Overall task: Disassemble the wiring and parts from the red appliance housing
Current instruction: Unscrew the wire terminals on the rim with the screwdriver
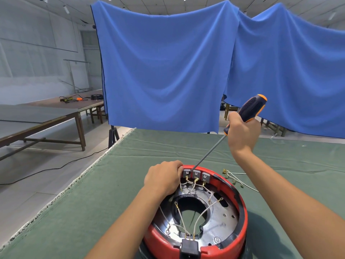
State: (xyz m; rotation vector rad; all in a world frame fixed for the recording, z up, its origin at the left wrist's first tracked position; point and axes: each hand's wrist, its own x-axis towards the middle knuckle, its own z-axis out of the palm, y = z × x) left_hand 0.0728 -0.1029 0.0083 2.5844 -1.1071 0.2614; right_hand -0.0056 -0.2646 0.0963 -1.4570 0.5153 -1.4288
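**Screwdriver tip at the left switch block of the red housing**

Here the right hand (242, 131) is wrapped round the black and orange handle of a screwdriver (248, 109), fingers curled tight about it, holding it at a slant so the handle points up and away. The thin metal shaft runs down to the left, and its tip meets the leftmost of three small grey blocks (196, 173) set side by side inside the far rim of the housing.

The left hand (164, 177) rests on the far left rim of the red housing (240, 219), its fingers curled over the edge just beside that leftmost block; it grips the rim and steadies it.

The housing is round, lying open side up on the green cloth of the worktop (130, 156), close to the near edge of the view. Inside it sits a black metal plate (222, 214) with a large hole in the middle and several small holes. Pale wires (182, 219) with brass ring ends loop across the plate, some running from the grey blocks, others gathering at a black plug socket (189, 246) on the near rim.

On the cloth just to the right of the housing lies a loose bundle of wires (237, 177) with brass ends, apart from the housing.

Behind the worktop hang two blue cloths (164, 68). To the left stands a long brown table (46, 116) with small tools at its far end, and a black cable (56, 168) trails over the floor.
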